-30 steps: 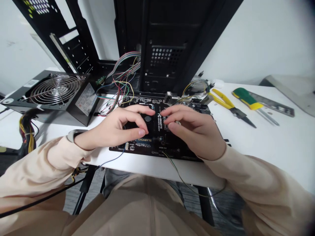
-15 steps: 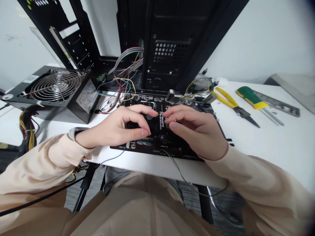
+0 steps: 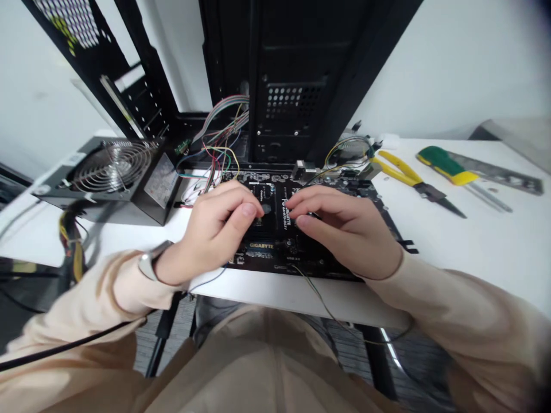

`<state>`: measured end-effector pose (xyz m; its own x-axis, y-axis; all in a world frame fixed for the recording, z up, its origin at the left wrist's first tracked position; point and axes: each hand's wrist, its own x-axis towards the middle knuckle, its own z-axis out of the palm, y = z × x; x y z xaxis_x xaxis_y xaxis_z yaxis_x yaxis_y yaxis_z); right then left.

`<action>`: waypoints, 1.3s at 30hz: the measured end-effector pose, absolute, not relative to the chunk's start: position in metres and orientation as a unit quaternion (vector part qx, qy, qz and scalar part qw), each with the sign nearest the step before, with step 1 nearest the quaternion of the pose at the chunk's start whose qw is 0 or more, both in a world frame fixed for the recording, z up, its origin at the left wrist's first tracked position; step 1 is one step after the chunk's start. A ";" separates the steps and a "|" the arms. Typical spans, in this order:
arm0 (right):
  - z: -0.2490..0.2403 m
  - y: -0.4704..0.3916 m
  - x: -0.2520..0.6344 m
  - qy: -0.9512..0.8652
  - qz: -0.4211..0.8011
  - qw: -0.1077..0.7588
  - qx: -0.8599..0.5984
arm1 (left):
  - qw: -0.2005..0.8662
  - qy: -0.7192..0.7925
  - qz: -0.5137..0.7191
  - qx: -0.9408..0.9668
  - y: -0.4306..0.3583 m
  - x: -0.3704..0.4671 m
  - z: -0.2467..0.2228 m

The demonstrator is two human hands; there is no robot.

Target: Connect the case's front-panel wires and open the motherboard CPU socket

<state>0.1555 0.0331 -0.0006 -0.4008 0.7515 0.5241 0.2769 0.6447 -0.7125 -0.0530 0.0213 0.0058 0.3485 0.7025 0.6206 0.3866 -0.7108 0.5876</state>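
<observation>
A black Gigabyte motherboard (image 3: 275, 252) lies flat at the near edge of the white table (image 3: 482, 252). My left hand (image 3: 210, 232) rests on its left half, fingers curled, thumb and forefinger tips close together near a round part in the board's middle. My right hand (image 3: 344, 229) lies on the right half, fingers bent down onto the board beside the upright heatsink label. What either set of fingertips pinches is hidden. A thin green wire (image 3: 318, 304) trails off the board's front edge.
An open black PC case (image 3: 297, 74) stands behind the board, coloured wires (image 3: 215, 149) spilling out. A power supply with fan grille (image 3: 116, 172) sits at the left. Yellow-handled pliers (image 3: 413, 180), a green-yellow screwdriver (image 3: 456, 172) and a metal I/O plate (image 3: 512, 178) lie at the right.
My left hand has shifted right and turned, its thumb now lifted near the forefinger. The view has swung a little leftward. My right hand stays on the board.
</observation>
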 end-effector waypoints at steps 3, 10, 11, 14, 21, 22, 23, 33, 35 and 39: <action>0.004 0.030 0.144 -0.788 0.269 0.464 -0.301 | 0.131 0.342 0.488 0.792 0.010 -0.046 0.003; 0.010 0.021 0.121 -0.783 0.278 0.498 -0.248 | 0.155 0.348 0.449 0.808 0.002 -0.042 0.000; 0.010 0.020 0.120 -0.781 0.277 0.501 -0.250 | 0.159 0.352 0.445 0.808 0.002 -0.042 0.000; 0.008 0.019 0.121 -0.779 0.273 0.506 -0.249 | 0.176 0.359 0.437 0.806 0.001 -0.040 0.000; 0.009 0.018 0.123 -0.777 0.285 0.500 -0.255 | 0.190 0.367 0.428 0.804 0.000 -0.041 -0.001; 0.009 0.018 0.123 -0.776 0.289 0.499 -0.255 | 0.190 0.367 0.426 0.805 0.000 -0.041 -0.001; 0.010 0.018 0.123 -0.775 0.294 0.499 -0.254 | 0.188 0.367 0.424 0.807 0.000 -0.041 -0.001; 0.011 0.018 0.123 -0.764 0.306 0.494 -0.278 | 0.154 0.366 0.399 0.826 0.000 -0.039 0.002; 0.011 0.018 0.123 -0.765 0.305 0.494 -0.279 | 0.145 0.362 0.392 0.833 0.000 -0.039 0.002; 0.012 0.018 0.123 -0.767 0.313 0.495 -0.263 | 0.133 0.346 0.394 0.841 0.001 -0.040 0.001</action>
<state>0.1232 0.0179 0.0121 -0.3718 0.7135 0.5938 0.0940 0.6654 -0.7406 -0.0397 0.0009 0.0011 0.4508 0.6872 0.5697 0.4772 -0.7249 0.4967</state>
